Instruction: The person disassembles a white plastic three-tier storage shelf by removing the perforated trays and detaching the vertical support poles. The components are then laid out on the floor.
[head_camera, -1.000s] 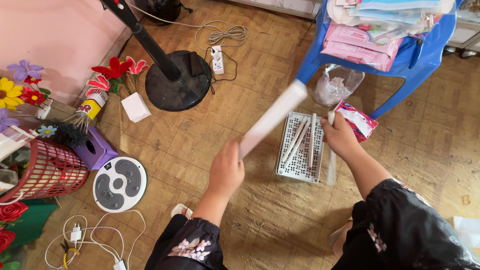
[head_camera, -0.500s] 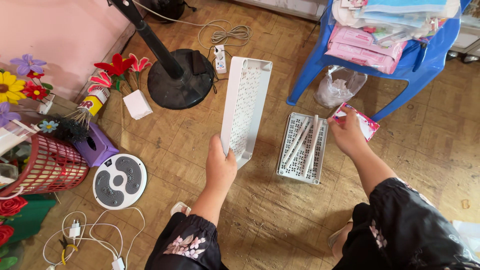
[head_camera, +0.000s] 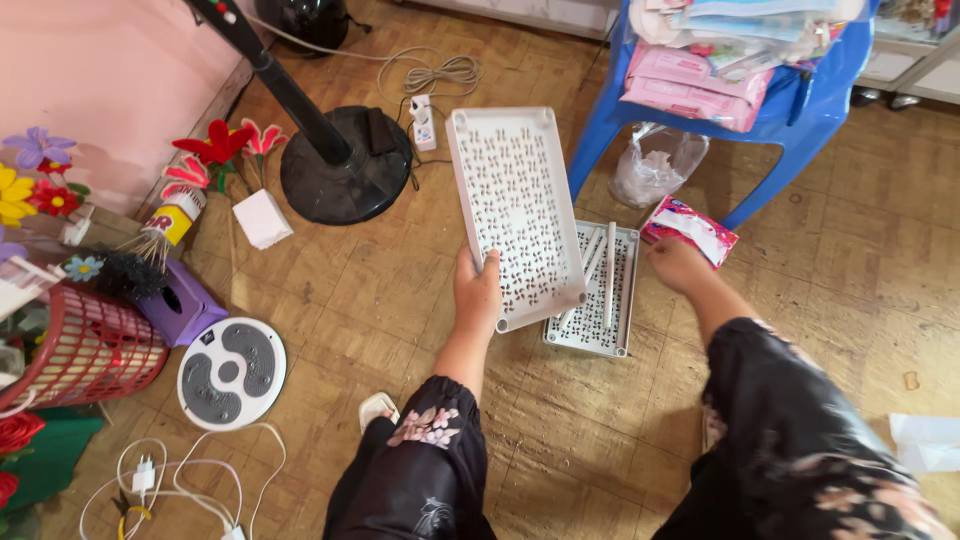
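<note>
My left hand (head_camera: 478, 290) grips the near left edge of a white perforated plastic shelf tray (head_camera: 515, 205), held flat above the floor with its underside up. A second white perforated tray (head_camera: 595, 300) lies on the floor just right of it, with several white tubes (head_camera: 608, 262) resting in it. My right hand (head_camera: 676, 264) is low at the right edge of that tray, beside a pink and white packet (head_camera: 692, 226); whether it grips anything is not visible.
A black fan base and pole (head_camera: 340, 165) stand to the left, a power strip and cable (head_camera: 425, 120) behind. A blue plastic chair (head_camera: 790, 110) piled with packets is at the right. A red basket (head_camera: 75, 355), purple box, round disc (head_camera: 232, 370) and cables lie left.
The tray in my left hand has turned from edge-on to flat and face-on, and tipped down toward the floor tray. My right hand dropped from the tubes to the tray's right edge.
</note>
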